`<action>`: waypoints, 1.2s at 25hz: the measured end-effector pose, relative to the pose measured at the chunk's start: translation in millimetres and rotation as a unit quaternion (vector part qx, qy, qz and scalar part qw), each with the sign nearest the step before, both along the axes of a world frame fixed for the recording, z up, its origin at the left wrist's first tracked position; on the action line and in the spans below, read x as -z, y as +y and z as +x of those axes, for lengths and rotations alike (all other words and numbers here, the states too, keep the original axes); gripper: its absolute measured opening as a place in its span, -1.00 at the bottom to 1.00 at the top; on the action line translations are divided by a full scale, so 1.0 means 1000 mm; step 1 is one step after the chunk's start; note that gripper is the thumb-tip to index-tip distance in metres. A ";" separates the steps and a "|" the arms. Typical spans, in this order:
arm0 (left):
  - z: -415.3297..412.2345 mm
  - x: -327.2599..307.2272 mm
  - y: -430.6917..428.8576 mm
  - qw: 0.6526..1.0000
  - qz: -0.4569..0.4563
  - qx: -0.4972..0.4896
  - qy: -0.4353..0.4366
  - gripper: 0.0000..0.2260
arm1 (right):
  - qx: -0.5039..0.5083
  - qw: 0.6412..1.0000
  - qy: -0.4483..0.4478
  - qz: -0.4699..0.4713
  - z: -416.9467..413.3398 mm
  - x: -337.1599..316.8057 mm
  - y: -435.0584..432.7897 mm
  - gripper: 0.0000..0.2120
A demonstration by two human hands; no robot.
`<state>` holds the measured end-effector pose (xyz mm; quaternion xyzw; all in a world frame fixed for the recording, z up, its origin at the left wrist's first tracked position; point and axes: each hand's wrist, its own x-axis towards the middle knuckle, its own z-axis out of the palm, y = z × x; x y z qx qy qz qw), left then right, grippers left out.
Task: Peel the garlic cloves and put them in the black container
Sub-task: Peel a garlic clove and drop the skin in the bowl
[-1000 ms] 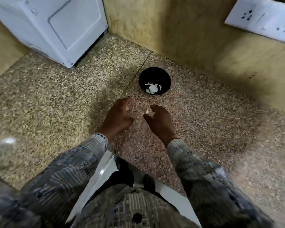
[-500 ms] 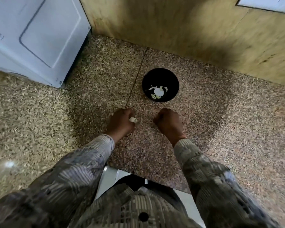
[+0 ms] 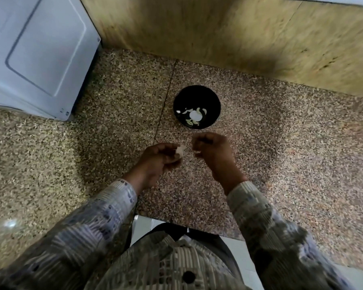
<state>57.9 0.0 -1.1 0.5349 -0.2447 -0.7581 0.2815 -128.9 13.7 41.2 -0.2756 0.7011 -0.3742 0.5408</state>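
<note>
Both your hands hovered close together, fingers curled.
Your left hand [image 3: 160,159] pinched a garlic clove [image 3: 180,151] at its fingertips, palm turned inward. Your right hand [image 3: 215,152], just beside it and not touching, curled knuckles-up around a small white scrap [image 3: 197,152]. Both forearms, in patterned sleeves [image 3: 105,212], angled inward from your body.
</note>
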 end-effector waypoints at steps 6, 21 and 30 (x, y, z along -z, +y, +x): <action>-0.008 -0.005 0.014 0.999 0.005 0.007 0.036 -0.71 | -0.013 0.999 -0.035 0.005 0.010 0.010 0.038 -0.86; -0.006 -0.017 0.033 0.983 -0.146 0.045 -0.098 -0.82 | -0.039 0.996 0.064 -0.042 0.017 0.007 0.051 -0.89; 0.007 -0.016 0.026 0.996 -0.078 0.030 0.009 -0.89 | 0.034 0.985 -0.166 -0.015 0.023 0.013 0.054 -0.93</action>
